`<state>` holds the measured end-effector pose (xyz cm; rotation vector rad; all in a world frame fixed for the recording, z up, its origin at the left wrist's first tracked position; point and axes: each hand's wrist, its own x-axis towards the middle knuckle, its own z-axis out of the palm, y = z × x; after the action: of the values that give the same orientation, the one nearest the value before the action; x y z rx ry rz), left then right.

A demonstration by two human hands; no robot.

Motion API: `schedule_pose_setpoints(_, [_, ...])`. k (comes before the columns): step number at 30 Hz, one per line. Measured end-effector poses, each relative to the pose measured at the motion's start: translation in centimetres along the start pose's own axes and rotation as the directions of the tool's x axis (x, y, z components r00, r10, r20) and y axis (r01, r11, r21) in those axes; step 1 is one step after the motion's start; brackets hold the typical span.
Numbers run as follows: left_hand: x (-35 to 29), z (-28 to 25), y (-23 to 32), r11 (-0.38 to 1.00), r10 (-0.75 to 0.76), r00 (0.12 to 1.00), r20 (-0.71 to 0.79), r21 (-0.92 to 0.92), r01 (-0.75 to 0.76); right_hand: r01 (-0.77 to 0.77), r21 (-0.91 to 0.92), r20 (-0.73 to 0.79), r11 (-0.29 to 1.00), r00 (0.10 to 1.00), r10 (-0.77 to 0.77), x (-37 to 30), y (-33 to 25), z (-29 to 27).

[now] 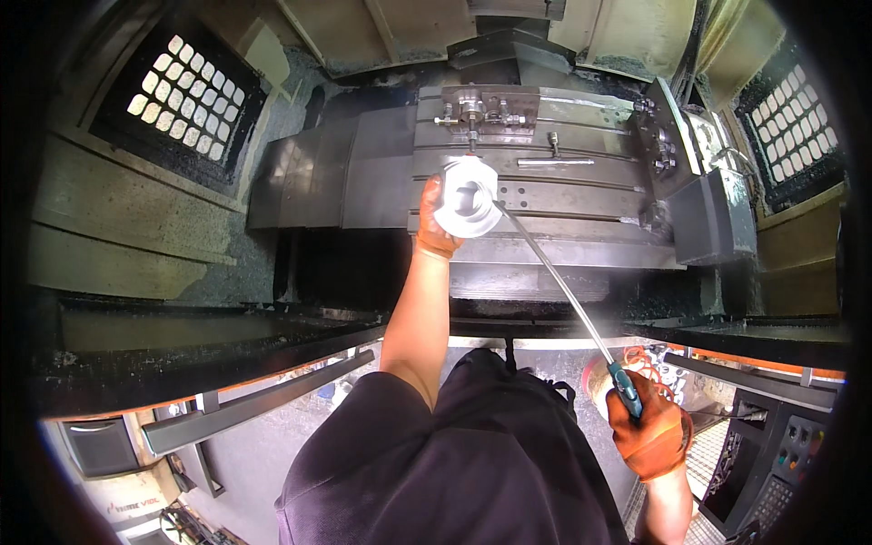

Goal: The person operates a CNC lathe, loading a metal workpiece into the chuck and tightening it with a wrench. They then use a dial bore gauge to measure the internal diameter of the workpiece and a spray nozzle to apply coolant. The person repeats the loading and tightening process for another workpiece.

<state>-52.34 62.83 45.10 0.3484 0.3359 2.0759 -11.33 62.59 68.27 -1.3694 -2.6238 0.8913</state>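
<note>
My left hand, in an orange glove, reaches over the machine table and holds a shiny silver metal part. The part has a round opening facing up and a many-sided outer edge; glare washes out some of its detail. Low on the right, my right hand, gloved in orange too, is wrapped around the teal handle of a long-rod tool. Its thin metal shaft slants up and left, and the dark tip ends at the right side of the part. Whether the tip touches the part I cannot tell.
Behind the part lies a slotted machine table. It carries a clamping fixture, a T-shaped wrench and an upright plate on the right. Barred windows flank the enclosure. Near my right hand are an orange coiled hose and a control panel.
</note>
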Motion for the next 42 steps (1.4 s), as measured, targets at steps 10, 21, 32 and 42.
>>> schedule_pose_setpoints(10, [-2.2,2.4,-2.5,0.979,-0.080,0.994,0.075,-0.183,0.093,0.270,-0.079,-0.009,0.960,0.962,-0.272,-5.4,4.0,0.0])
schedule_pose_setpoints(21, [-6.2,7.9,-6.0,0.969,-0.099,0.975,0.200,-0.203,0.140,0.187,0.072,-0.055,0.980,0.982,-0.183,-11.8,7.4,-1.2])
schedule_pose_setpoints(32, [-11.3,14.2,-10.0,0.995,-0.019,0.992,0.127,-0.099,0.032,0.060,0.449,-0.292,0.891,0.953,0.083,-17.1,13.8,-1.8])
schedule_pose_setpoints(42, [-13.1,20.1,-11.8,0.987,0.096,0.970,0.221,0.106,-0.122,0.189,0.357,-0.780,0.915,0.599,0.180,-17.0,20.5,-1.6])
